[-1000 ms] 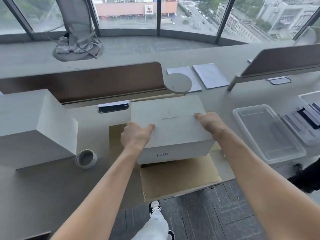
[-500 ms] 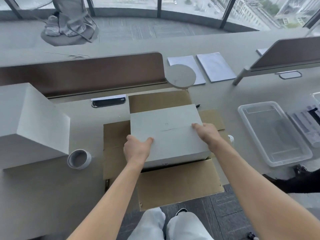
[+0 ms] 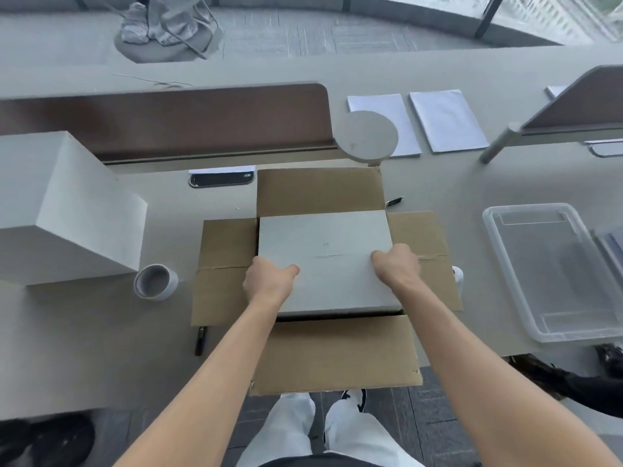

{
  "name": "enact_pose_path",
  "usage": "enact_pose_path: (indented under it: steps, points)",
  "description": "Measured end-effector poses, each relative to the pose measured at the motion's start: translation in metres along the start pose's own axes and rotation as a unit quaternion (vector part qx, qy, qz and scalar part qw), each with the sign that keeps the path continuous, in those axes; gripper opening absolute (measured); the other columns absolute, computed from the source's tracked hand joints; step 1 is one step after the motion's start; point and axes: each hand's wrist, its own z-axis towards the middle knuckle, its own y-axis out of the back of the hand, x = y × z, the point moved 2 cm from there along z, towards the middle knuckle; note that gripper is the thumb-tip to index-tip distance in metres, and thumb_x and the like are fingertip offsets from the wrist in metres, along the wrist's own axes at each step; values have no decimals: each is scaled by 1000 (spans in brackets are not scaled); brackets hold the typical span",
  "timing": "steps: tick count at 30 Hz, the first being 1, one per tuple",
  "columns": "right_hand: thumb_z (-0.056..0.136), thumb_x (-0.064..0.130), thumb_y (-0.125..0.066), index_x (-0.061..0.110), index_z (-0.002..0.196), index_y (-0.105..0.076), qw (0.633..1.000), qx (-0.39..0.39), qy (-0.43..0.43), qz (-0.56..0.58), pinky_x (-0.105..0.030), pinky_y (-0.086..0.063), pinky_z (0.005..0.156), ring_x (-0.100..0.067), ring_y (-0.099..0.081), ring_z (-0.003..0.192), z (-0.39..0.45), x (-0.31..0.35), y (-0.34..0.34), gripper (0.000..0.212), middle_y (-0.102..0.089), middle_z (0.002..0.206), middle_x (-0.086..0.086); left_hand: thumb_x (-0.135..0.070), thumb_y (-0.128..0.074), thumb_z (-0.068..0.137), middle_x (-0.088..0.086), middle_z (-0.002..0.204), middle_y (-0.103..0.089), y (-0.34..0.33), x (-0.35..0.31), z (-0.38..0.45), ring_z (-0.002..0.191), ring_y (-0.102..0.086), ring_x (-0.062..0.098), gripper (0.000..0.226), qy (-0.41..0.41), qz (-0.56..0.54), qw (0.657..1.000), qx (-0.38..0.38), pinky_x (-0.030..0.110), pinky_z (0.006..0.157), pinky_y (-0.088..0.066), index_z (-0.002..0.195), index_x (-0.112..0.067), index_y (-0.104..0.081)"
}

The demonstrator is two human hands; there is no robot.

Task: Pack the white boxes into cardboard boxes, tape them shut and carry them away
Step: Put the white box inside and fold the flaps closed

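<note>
A white box [image 3: 323, 251] sits down inside an open cardboard box [image 3: 333, 352] on the grey counter [image 3: 84, 348], its top face level with the spread flaps and a dark gap showing along its near edge. The left hand [image 3: 266, 281] grips the box at its near left side, thumb lying across the top and the other fingers curled out of sight over the edge; the right hand [image 3: 397, 264] holds the near right side the same way, thumb on top, fingers wrapped down the side. All four cardboard flaps lie folded outward: one toward the far divider, one on each side, and a wide one hanging over the counter edge above the person's white trousers. To the left stands a larger white box [image 3: 67, 210], well apart from the carton, with a roll of tape [image 3: 155, 281] on its side just beside that box's near corner. A dark pen [image 3: 200, 340] lies at the carton's left near corner, partly under the flap, and another pen [image 3: 394, 201] lies beyond the right flap. A clear plastic bin [image 3: 553, 271] rests on the counter to the right. Two sheets of white paper [image 3: 446, 119] lie further back, next to a round grey disc [image 3: 365, 136].
</note>
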Motion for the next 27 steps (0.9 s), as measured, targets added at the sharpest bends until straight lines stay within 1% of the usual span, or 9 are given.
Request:
enact_pose_path:
  steps: [2,3,5,7,13,16,19,22,27]
  points:
    - [98,27,-49,5,98,-53,1000,17,-5,7,-37,-51,81,-34,-56,94,2,-4,-7,23,-61,100,-12,-39,-72,86,-3,79,-50,-1,-3,-1,88,-55,28,37,14,-11,1000,18,30,76,-42,83,-13,-47]
    - [99,28,-48,4,103,-53,1000,23,-8,14,-39,-52,85,-36,-57,98,3,-6,-11,25,-62,109,-15,-41,-71,87,-2,89,-54,-2,-1,2,98,-55,29,37,22,-22,999,27,30,79,-41,96,-11,-51]
    - [101,29,-48,0,122,-52,999,26,-14,32,-37,-47,89,-38,-57,111,3,-9,-17,36,-59,127,-19,-43,-71,86,3,110,-55,-4,3,3,105,-54,29,59,32,-33,998,41,32,81,-41,128,-7,-49]
    - [101,31,-48,-2,134,-46,999,31,-18,34,-35,-43,86,-38,-56,118,3,-11,-21,46,-57,134,-20,-43,-72,85,2,113,-53,-8,6,5,99,-51,26,66,29,-37,998,47,33,81,-42,132,-6,-45]
    - [101,34,-51,-2,137,-40,999,40,-10,20,-34,-39,83,-37,-54,122,7,-12,-28,52,-54,138,-20,-48,-81,73,10,129,-53,-19,8,10,116,-54,30,83,25,-27,999,36,43,96,-50,131,-3,-42]
    - [101,34,-51,-2,133,-39,999,33,11,-14,-41,-45,93,-38,-52,125,6,-15,-32,50,-53,138,-21,-46,-85,71,13,138,-45,-22,9,6,125,-48,32,93,6,17,999,29,44,100,-46,135,-2,-36]
    - [101,36,-50,-2,130,-41,998,25,17,-52,-43,-46,93,-39,-54,123,6,-13,-32,48,-54,137,-20,-40,-87,70,18,144,-40,-27,13,1,133,-40,34,101,-26,66,997,13,41,106,-38,141,1,-28]
    - [102,35,-49,-1,130,-50,988,-3,48,-146,-38,-45,85,-36,-58,121,5,-7,-31,45,-57,134,-16,-38,-87,70,17,146,-39,-29,14,-3,135,-37,33,107,-30,93,995,-2,40,106,-36,146,1,-23]
    - [97,14,-51,8,110,-68,955,-34,114,-272,-33,-45,77,-31,-64,108,0,3,-29,22,-66,120,-11,-37,-88,70,18,147,-38,-30,12,-2,136,-37,34,112,-25,96,995,-4,41,108,-35,149,3,-19]
